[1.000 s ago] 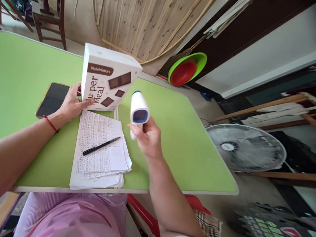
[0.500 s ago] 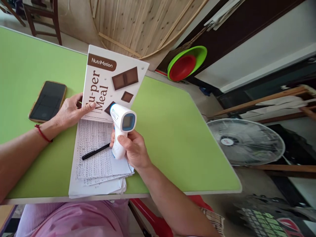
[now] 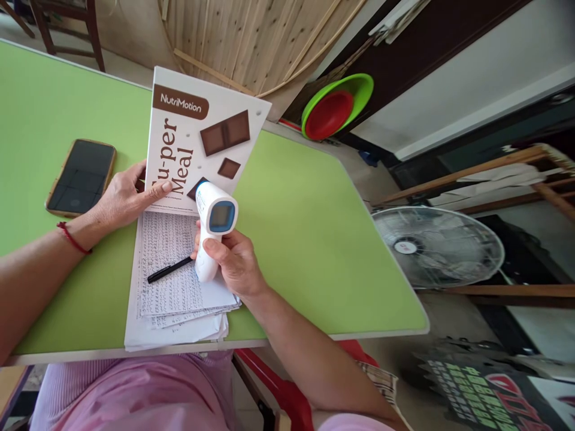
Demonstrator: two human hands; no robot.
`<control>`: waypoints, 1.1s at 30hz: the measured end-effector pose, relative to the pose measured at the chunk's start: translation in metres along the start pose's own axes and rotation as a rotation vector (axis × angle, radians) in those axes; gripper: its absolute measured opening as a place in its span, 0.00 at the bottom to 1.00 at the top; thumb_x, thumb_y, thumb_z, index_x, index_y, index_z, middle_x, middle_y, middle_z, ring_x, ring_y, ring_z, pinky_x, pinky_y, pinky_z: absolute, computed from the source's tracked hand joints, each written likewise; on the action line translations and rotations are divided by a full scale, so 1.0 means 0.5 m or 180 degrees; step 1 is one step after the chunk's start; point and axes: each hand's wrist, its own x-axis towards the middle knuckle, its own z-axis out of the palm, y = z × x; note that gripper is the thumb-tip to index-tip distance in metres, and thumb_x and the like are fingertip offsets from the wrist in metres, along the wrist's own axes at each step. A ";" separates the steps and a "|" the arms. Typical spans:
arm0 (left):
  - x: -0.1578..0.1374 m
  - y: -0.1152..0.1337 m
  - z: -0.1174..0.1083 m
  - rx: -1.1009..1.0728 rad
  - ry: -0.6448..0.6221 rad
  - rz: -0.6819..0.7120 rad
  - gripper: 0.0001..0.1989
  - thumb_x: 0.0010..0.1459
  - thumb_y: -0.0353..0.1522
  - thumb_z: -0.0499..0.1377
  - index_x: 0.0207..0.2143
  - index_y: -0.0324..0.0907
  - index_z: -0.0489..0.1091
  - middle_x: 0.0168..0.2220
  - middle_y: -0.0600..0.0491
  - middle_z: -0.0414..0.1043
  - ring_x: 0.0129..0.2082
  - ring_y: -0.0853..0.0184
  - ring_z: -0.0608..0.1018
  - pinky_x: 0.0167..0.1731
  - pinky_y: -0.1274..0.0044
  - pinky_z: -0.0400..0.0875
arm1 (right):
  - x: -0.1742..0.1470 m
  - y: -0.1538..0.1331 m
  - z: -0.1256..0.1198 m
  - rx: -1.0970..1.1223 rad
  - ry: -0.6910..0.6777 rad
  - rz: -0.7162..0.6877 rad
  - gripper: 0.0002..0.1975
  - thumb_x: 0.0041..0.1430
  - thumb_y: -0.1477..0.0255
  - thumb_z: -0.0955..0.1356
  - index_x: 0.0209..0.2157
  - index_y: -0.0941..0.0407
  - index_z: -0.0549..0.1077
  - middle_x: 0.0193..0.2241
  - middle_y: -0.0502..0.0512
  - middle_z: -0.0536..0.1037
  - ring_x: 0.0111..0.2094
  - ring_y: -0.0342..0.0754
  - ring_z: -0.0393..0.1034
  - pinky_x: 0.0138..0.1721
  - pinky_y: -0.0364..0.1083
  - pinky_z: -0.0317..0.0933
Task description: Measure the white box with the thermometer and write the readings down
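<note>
With its thumb across the front, my left hand (image 3: 123, 194) grips the lower left edge of a white box (image 3: 179, 134) printed "NutriMotion" and pictured with chocolate pieces. The box is tilted up over the papers. My right hand (image 3: 236, 263) is closed around the handle of a white and blue infrared thermometer (image 3: 209, 263). Its nose points at the box's lower part, and its grey screen faces me; I cannot tell whether the two touch. Beneath them lie handwritten papers (image 3: 168, 299) in a stack, with a black pen (image 3: 169, 270) on top.
A smartphone (image 3: 81, 176) in a tan-edged case lies on the green table (image 3: 314, 239), left of the box. Beyond the table's right edge stands a fan (image 3: 438, 246). Green and red basins (image 3: 330, 114) are behind the table, and a dark chair (image 3: 67, 33) is at far left.
The whole view has shifted slightly, so things appear a bit higher and further left. Both hands keep their holds on the box and the thermometer.
</note>
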 end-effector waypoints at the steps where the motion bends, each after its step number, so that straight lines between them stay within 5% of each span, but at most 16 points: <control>1: 0.000 -0.001 0.001 -0.0025 0.0003 0.0009 0.30 0.56 0.59 0.59 0.46 0.43 0.73 0.40 0.50 0.77 0.38 0.57 0.78 0.34 0.71 0.73 | 0.000 0.000 0.001 -0.0003 0.0006 -0.0002 0.21 0.45 0.52 0.75 0.30 0.54 0.71 0.24 0.47 0.74 0.25 0.43 0.71 0.27 0.45 0.67; 16: 0.014 -0.014 -0.025 -0.0371 -0.0391 -0.0244 0.26 0.46 0.54 0.69 0.38 0.46 0.76 0.38 0.50 0.78 0.38 0.53 0.79 0.35 0.65 0.76 | -0.001 -0.012 0.016 0.0030 -0.0035 -0.0099 0.22 0.41 0.55 0.78 0.31 0.53 0.72 0.26 0.47 0.73 0.26 0.42 0.67 0.30 0.47 0.66; 21: 0.008 -0.016 -0.016 -0.0503 -0.0256 -0.0378 0.29 0.46 0.55 0.69 0.41 0.45 0.75 0.39 0.48 0.78 0.37 0.52 0.79 0.30 0.66 0.75 | -0.007 -0.022 0.012 -0.0069 0.0186 -0.0252 0.22 0.39 0.56 0.79 0.30 0.53 0.71 0.24 0.46 0.71 0.25 0.42 0.65 0.29 0.46 0.65; 29: 0.003 -0.026 -0.005 -0.0402 0.0088 -0.0141 0.31 0.48 0.55 0.68 0.47 0.45 0.71 0.47 0.46 0.76 0.45 0.50 0.78 0.45 0.59 0.76 | -0.016 -0.035 -0.001 -0.0247 0.0427 -0.0501 0.22 0.39 0.56 0.79 0.29 0.52 0.70 0.24 0.46 0.72 0.24 0.42 0.63 0.27 0.46 0.64; 33: 0.008 -0.047 -0.008 -0.0136 0.0257 -0.0122 0.34 0.49 0.55 0.67 0.52 0.47 0.67 0.50 0.47 0.74 0.45 0.52 0.78 0.44 0.61 0.76 | -0.010 -0.047 -0.023 -0.0613 0.0609 -0.0667 0.22 0.40 0.53 0.77 0.30 0.51 0.72 0.25 0.48 0.75 0.26 0.43 0.65 0.29 0.47 0.65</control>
